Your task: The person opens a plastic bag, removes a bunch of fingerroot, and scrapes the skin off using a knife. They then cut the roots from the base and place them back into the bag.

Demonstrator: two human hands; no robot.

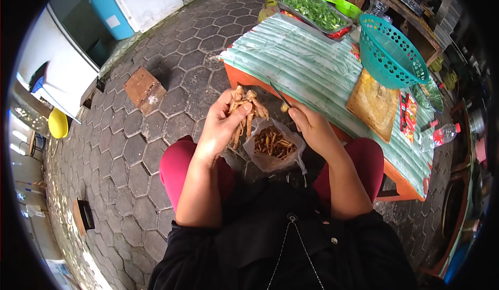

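My left hand (221, 123) grips a bunch of pale brown finger-shaped roots (248, 108), held up over my lap. My right hand (311, 126) holds a small knife (280, 96), its blade pointing toward the roots, and pinches a small root piece (285, 108) at the thumb. Between my knees lies an open clear plastic bag (274, 147) with several more roots and trimmings inside. I am seated, red trousers showing on both sides.
A low table (301, 64) under a striped green cover stands ahead, bearing a metal tray of green chillies (314, 12), a teal basket (387, 53), a wooden cutting board (374, 105) and a water bottle (442, 134). Hexagonal paving stretches left, with a brick (144, 88).
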